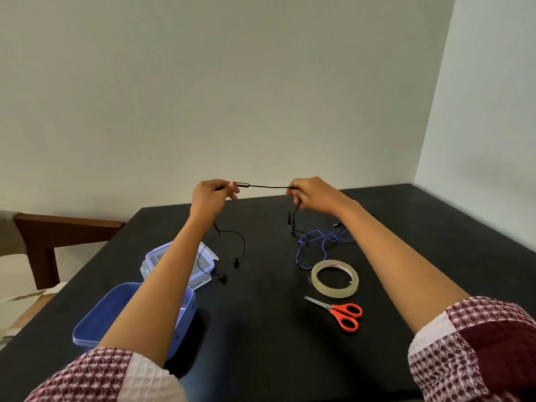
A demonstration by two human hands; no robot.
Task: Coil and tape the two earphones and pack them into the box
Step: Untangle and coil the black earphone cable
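Earphones first: your left hand and right hand are both raised over the bench. Each has its fingers curled and pinching the black earphone, so a short run of its cord is stretched straight between them. The small inline piece sits just beside your left fingertips. From the left hand the cord drops to the bench, where the two buds lie close to the lid. From the right hand the other end hangs down toward the blue earphone, which lies in a loose tangle just beyond the tape roll. I cannot tell whether the two cords touch there.

As I judge it, you are at the very start. The black cord is straightened but not yet coiled, the blue one lies untouched, no tape is cut and nothing is packed. Both coils, both wraps of tape and the packing are left.

The box stands open under your left forearm, and what shows of its inside holds nothing. Its clear lid lies beside it, farther from you. The scissors lie near the tape roll, on your side of it.

The bench is a dark matte top. A wooden chair stands off its left edge, and plain pale walls meet in a corner at the far right.
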